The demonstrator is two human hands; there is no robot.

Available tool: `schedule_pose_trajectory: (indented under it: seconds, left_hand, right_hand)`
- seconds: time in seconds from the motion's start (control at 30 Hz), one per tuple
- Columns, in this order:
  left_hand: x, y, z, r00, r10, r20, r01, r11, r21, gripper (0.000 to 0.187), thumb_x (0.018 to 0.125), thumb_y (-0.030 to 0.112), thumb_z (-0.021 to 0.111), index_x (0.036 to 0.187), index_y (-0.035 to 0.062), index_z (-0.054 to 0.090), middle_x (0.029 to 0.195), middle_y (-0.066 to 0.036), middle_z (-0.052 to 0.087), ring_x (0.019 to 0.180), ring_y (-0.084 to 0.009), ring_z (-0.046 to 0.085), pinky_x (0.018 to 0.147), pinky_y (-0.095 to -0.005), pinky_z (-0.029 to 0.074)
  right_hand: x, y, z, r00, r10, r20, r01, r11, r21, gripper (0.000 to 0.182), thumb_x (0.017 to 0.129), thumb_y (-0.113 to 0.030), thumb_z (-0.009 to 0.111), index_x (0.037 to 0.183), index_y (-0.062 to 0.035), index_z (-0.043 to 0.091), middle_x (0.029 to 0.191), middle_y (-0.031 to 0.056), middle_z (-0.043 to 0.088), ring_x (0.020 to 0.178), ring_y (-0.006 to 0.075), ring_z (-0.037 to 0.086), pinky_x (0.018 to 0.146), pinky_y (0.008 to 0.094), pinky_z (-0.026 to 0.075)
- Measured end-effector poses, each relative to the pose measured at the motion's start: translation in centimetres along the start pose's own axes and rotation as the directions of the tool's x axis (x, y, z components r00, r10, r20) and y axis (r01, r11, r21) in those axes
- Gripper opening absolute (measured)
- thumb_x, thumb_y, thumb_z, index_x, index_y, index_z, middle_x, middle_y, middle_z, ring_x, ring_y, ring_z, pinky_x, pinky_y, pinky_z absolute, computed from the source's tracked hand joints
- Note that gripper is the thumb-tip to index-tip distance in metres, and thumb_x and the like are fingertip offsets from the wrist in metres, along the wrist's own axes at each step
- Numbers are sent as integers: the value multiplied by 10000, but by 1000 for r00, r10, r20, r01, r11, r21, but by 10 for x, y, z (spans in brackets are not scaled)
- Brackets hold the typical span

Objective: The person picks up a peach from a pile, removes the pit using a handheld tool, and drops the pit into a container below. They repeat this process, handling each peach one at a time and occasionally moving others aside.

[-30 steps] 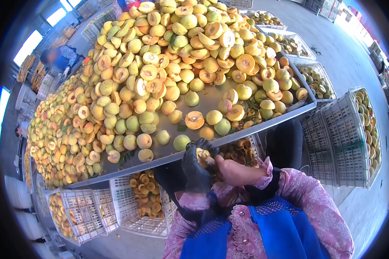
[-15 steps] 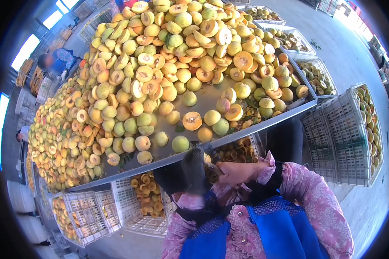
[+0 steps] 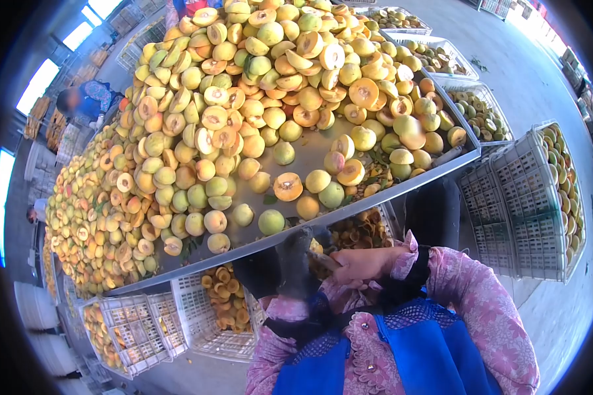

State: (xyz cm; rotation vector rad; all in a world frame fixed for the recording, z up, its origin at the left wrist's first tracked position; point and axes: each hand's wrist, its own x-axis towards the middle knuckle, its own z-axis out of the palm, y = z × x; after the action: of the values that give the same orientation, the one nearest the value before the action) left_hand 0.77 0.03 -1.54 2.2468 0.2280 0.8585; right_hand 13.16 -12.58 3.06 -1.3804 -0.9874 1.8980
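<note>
My right hand (image 3: 361, 264), bare, is closed around the handle of a small tool (image 3: 327, 259) at the lower middle, below the table's edge. Beside it on the left is my left hand (image 3: 295, 258) in a dark glove, with a small yellow piece of fruit (image 3: 316, 247) at its fingers. The glove is blurred and its grip is partly hidden. Just beyond the hands, the metal table (image 3: 250, 232) carries a large heap of yellow-green fruit (image 3: 211, 118), many of them cut in half. A halved fruit with its cut face up (image 3: 288, 187) lies near the rim.
Under the table are a crate of fruit halves (image 3: 207, 339) and another container of pieces (image 3: 362, 230). Tall white crates (image 3: 520, 204) filled with fruit stand at the right, with more crates (image 3: 474, 108) along the table's far right side. A person (image 3: 89, 102) is at the far left.
The view has shifted slightly, so the heap sits a little further left. My gloved left hand has turned a little, and the yellow piece at its fingers now shows more clearly.
</note>
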Motion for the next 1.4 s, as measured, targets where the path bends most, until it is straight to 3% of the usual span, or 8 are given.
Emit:
schedule_pose_trajectory:
  seconds: [0.47, 0.63, 0.93, 1.03, 1.27, 1.3, 1.37, 1.4]
  left_hand:
    - [-3, 11, 7, 967, -217, 136, 233, 965, -120, 271, 728, 219, 649, 905, 22, 591, 885, -128, 618, 758, -290, 604, 705, -350, 486]
    - [-8, 5, 19, 507, -829, 238, 450, 19, -893, 297, 938, 261, 448, 1059, 15, 563, 970, -85, 618, 827, -209, 597, 745, -330, 503]
    - [4, 23, 6, 532, -792, 300, 325, -136, -936, 341, 933, 270, 444, 1123, 6, 546, 980, -97, 615, 879, -211, 593, 772, -328, 499]
    - [15, 39, -9, 940, -335, -62, 321, 932, -169, 308, 929, 209, 436, 1102, -11, 565, 972, -105, 621, 897, -197, 595, 790, -314, 485]
    - [33, 41, -21, 982, -177, -66, 176, 984, -26, 215, 882, 101, 499, 1026, -34, 585, 973, -120, 624, 865, -198, 612, 774, -311, 488]
    - [28, 41, -28, 801, -595, -72, 379, 596, -708, 258, 785, 37, 605, 1036, -22, 591, 1018, -152, 624, 898, -228, 626, 796, -327, 501]
    - [18, 18, -47, 949, -167, -266, 212, 966, 150, 228, 784, -15, 568, 1010, -33, 585, 1010, -138, 626, 912, -201, 613, 782, -339, 505]
    - [9, 11, -83, 776, -530, -343, 361, 818, -448, 182, 826, 61, 558, 973, -38, 597, 964, -109, 637, 921, -174, 601, 792, -333, 492]
  right_hand:
    - [1, 23, 4, 999, 36, 35, -45, 952, 303, 66, 854, -95, 464, 887, -50, 430, 556, -2, 443, 430, 73, 427, 377, 225, 341]
    - [0, 23, 8, 995, -54, 88, -3, 837, 547, 67, 872, -91, 458, 832, -53, 419, 542, -5, 430, 415, 66, 400, 359, 222, 317]
    - [-14, 16, 7, 965, -225, 137, 137, 872, 470, 149, 866, -82, 458, 1001, -30, 425, 555, -24, 421, 415, 70, 405, 364, 217, 321]
    - [-23, 26, -2, 957, -274, 95, 206, 873, 443, 326, 871, -86, 473, 1173, -20, 371, 557, -37, 423, 414, 67, 418, 367, 214, 333]
    - [-22, 57, -11, 919, -245, -308, 322, 919, 230, 277, 858, -104, 505, 1115, -24, 443, 685, 32, 512, 573, 58, 499, 459, 212, 398]
    - [-27, 55, -12, 908, -238, -346, 291, 950, 111, 262, 855, -120, 514, 1088, -16, 457, 692, 37, 522, 576, 67, 506, 456, 224, 399]
    - [-34, 48, -13, 907, -166, -388, 203, 978, 55, 253, 845, -168, 558, 1016, 5, 491, 701, 50, 543, 574, 102, 523, 465, 254, 411]
    - [-38, 47, -14, 907, -172, -386, 207, 977, 53, 253, 845, -168, 558, 1016, 5, 491, 701, 50, 543, 574, 102, 523, 465, 254, 411]
